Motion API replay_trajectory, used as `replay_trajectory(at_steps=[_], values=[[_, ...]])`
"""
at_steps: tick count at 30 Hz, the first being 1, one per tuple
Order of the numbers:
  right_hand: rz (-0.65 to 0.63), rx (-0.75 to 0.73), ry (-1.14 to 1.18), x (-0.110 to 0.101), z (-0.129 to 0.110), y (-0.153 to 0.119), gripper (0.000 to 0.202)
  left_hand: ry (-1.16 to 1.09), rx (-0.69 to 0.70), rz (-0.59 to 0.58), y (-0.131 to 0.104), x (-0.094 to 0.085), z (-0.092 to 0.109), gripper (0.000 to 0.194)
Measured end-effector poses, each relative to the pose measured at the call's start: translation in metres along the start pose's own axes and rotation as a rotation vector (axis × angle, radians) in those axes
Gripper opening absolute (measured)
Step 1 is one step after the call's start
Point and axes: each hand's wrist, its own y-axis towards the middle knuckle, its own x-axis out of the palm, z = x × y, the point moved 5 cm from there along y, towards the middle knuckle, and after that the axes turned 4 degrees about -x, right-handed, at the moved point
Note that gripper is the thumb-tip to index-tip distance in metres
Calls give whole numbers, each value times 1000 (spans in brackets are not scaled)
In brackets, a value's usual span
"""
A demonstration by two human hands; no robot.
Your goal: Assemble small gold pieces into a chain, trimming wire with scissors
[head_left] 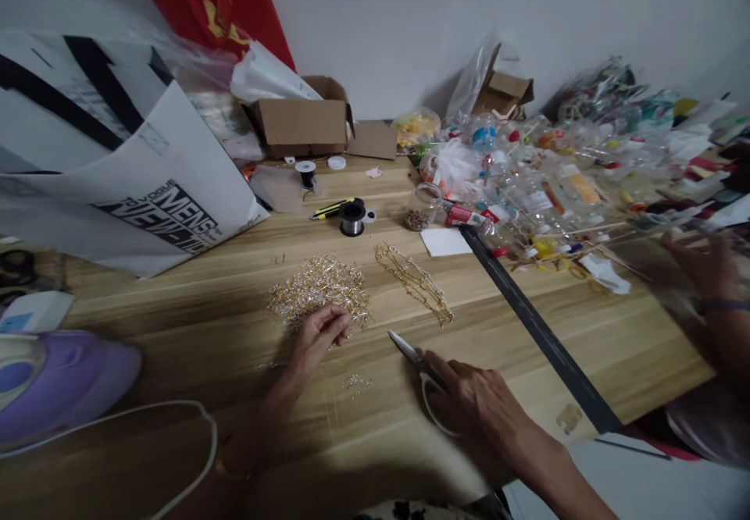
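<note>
My left hand (319, 338) is at the near edge of a pile of small gold and silver metal pieces (319, 284), its thumb and fingers pinched together. What it pinches, if anything, is too small to make out. My right hand (477, 397) grips a pair of scissors (404, 346) by the handles, blades pointing left and away from me. Between the hands and nearer to me lies a small cluster of silver bits (356, 383). Gold chain strands (413, 286) stretch along the table right of the pile.
Behind the pile are a wire spool (352, 219), a yellow-black cutter (328, 208) and a jar of beads (423, 208). A white bag (146, 192) and purple iron-like object (87, 375) stand left. Plastic bottles (527, 184) clutter the right, beside another person's hand (706, 262).
</note>
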Motion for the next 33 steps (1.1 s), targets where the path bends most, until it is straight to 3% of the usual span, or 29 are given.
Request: replay_trajectory(at_steps=[3,6,12,14,17,19,25,33], values=[[1,6,-7,-14,-1,0,31,10,-18,-4,0,1,-1,30],[88,-92,30,-29,-7,10,28,21,-13,-20,-1,2,3,28],[319,-375,317,-51,-30,48,54,64,25,-151,-8,11,8,23],[330,-474,387,-53,-40,61,56,57,28,-203,-10,13,6,22],[270,-582,489,-48,-50,75,42,39,35,-263,-10,15,1,24],[247,-589,536,-41,-51,81,29,41,39,-293,-10,15,-1,26],[245,-529,551,-30,-43,84,13,52,33,-346,-12,17,0,26],[212,-507,325,-34,-44,77,23,94,45,-347,-14,20,6,23]])
